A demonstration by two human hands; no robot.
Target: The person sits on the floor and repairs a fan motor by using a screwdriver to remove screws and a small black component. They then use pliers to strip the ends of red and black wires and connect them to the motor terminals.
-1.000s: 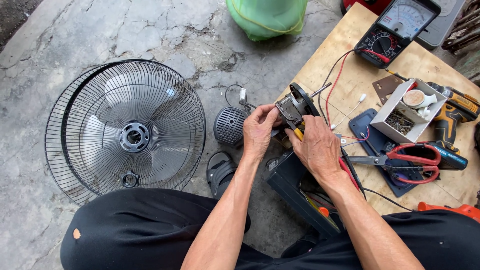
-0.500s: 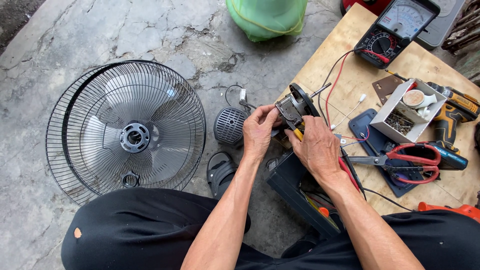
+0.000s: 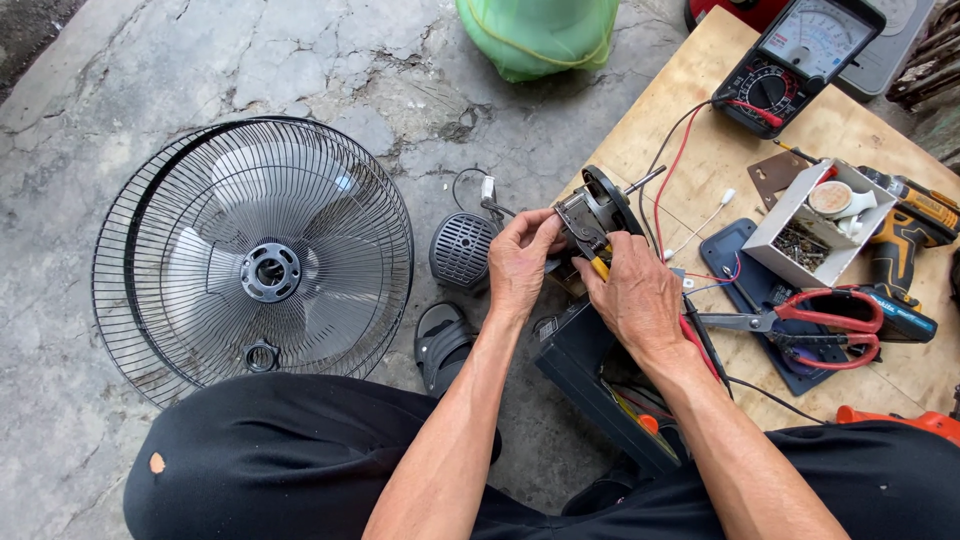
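My left hand (image 3: pixel 520 262) grips the near side of a small fan motor (image 3: pixel 598 208) with a bare shaft, held at the edge of a wooden board (image 3: pixel 700 150). My right hand (image 3: pixel 638 296) is closed on a yellow-handled tool (image 3: pixel 598 266) whose tip touches the motor. Red and black leads run from the motor area toward an analogue multimeter (image 3: pixel 790 62) at the board's far side. How the tool tip sits in the motor is hidden by my fingers.
Fan guards with blades (image 3: pixel 255 262) lie on the concrete at left, a grey motor cover (image 3: pixel 462 250) beside them. On the board sit red-handled scissors (image 3: pixel 810 320), a white box of screws (image 3: pixel 815 225) and a cordless drill (image 3: pixel 910 225). A green bag (image 3: pixel 540 35) stands beyond.
Both hands stay on the motor with only small finger shifts. The motor and tool keep nearly the same place.
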